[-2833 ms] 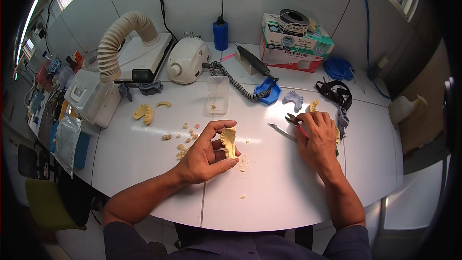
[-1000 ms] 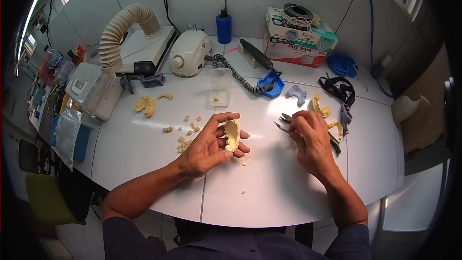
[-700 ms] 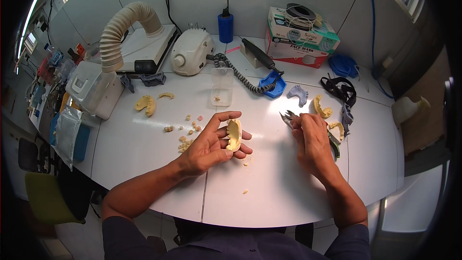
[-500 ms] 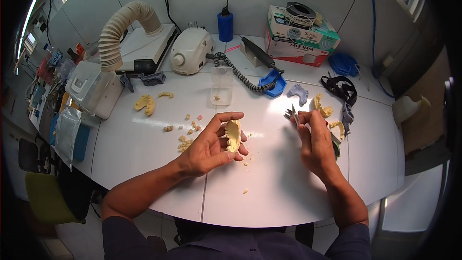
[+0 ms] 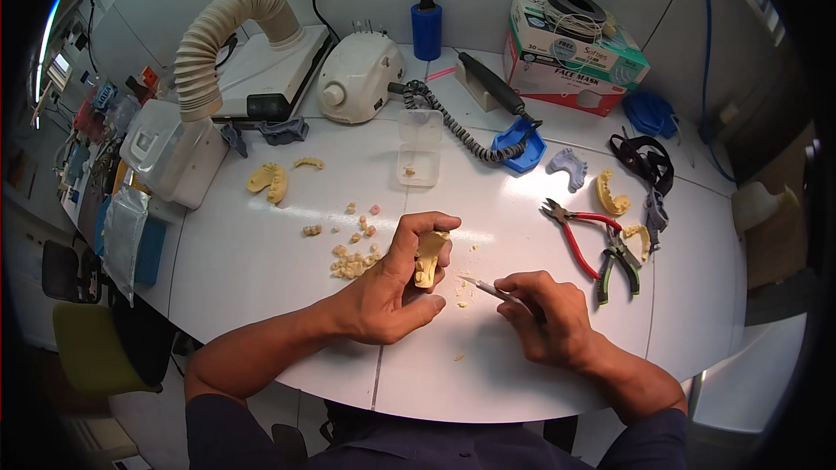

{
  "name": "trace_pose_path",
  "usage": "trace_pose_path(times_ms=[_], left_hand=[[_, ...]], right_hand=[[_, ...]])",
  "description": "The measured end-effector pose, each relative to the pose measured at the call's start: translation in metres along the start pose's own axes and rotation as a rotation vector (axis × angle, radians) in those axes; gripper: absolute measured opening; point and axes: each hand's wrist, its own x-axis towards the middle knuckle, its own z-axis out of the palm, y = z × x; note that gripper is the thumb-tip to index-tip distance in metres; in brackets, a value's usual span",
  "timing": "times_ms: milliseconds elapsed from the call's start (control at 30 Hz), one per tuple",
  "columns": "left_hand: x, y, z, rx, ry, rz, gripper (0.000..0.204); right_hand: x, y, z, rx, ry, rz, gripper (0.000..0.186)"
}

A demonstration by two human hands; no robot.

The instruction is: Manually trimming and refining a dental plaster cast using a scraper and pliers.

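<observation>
My left hand is closed round a yellow plaster dental model, its side turned up between thumb and fingers. In my right hand a slim craft knife is gripped like a pen. Its pointed blade aims at the model, a short gap apart from it. Small yellow plaster chips lie on the table beneath the blade. Left of my left hand is a heap of loose tooth-coloured pieces. Red-handled cutters and pliers with black and green handles rest beyond my right hand.
More dental models and a grey-blue arch lie on the white table. A small clear box stands open behind my hands. Farther back are a white control unit, a coiled-cord handpiece, a ribbed hose and mask boxes.
My right hand has come left and nearer with the knife, uncovering the cutters and pliers. My left hand has turned the dental model. The whole view has shifted slightly.
</observation>
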Motion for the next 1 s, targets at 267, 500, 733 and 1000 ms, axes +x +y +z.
trace_pose_path(times_ms=[267, 500, 733, 1000], left_hand=[[0.000, -0.011, 0.008, 0.201, 0.046, 0.091, 0.086], [0.001, -0.012, 0.010, 0.199, 0.005, 0.141, 0.084], [0.000, -0.015, 0.013, 0.142, -0.009, 0.159, 0.085], [0.001, -0.012, 0.012, 0.146, -0.026, 0.152, 0.087]], right_hand=[[0.002, 0.008, 0.008, 0.000, -0.050, -0.030, 0.039], [0.004, 0.004, 0.007, -0.050, -0.093, -0.065, 0.036], [0.004, 0.003, 0.008, -0.066, -0.100, -0.085, 0.035], [0.003, 0.003, 0.010, -0.085, -0.092, -0.084, 0.034]])
